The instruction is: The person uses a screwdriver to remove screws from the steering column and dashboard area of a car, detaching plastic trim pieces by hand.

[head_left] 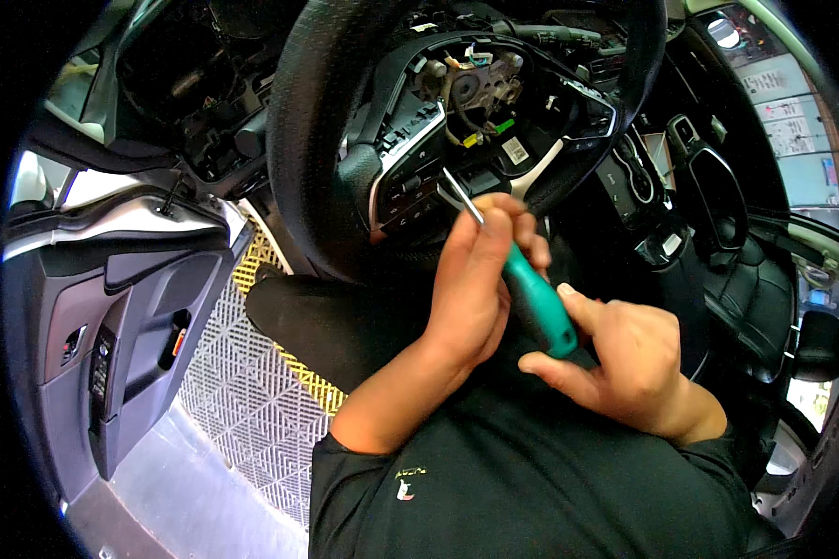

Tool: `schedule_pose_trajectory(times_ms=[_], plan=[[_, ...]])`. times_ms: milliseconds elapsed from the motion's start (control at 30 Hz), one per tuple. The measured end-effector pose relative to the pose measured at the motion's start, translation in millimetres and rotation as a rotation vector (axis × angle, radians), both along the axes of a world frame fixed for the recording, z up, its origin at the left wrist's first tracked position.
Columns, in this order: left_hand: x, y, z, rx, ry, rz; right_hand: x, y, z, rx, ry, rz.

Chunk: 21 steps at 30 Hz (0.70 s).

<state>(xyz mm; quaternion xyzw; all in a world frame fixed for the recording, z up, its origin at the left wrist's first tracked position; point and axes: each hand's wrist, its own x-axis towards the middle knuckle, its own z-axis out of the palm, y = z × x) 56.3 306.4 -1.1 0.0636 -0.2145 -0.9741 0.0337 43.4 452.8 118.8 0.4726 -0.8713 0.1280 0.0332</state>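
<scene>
A screwdriver with a teal and black handle (543, 303) and a thin metal shaft (463, 197) slants up toward the steering wheel. My left hand (475, 289) is closed around it where shaft and handle meet. At the butt end of the handle is my right hand (636, 359), thumb and forefinger spread on either side of it; whether they touch it I cannot tell. Beyond the shaft's tip sits the steering wheel (312, 140), its centre uncovered. Inside that centre show wires, a yellow connector (471, 141), a green connector (504, 127) and a metal hub (466, 90).
An open car door (140, 345) stands at the left, above grating-like floor tiles (242, 391) with a yellow border. The dashboard (196, 84) is partly stripped at the upper left. On the right are the centre console (629, 182) and a black passenger seat (750, 289).
</scene>
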Motion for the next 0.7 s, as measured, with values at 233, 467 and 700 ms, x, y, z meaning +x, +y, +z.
schedule_pose_trajectory(times_ms=[233, 467, 700], plan=[[10.8, -18.9, -3.4, 0.012, 0.055, -0.159, 1.9, 1.0, -4.7, -0.104, -0.157, -0.163], [2.6, -15.5, -7.4, 0.013, 0.19, -0.124, 17.9, -7.7, -3.6, -0.075, -0.03, -0.108], [-1.1, -20.7, -15.1, -0.293, 0.105, -0.175, 19.9, 0.0, -6.6, -0.111, -0.105, -0.176]])
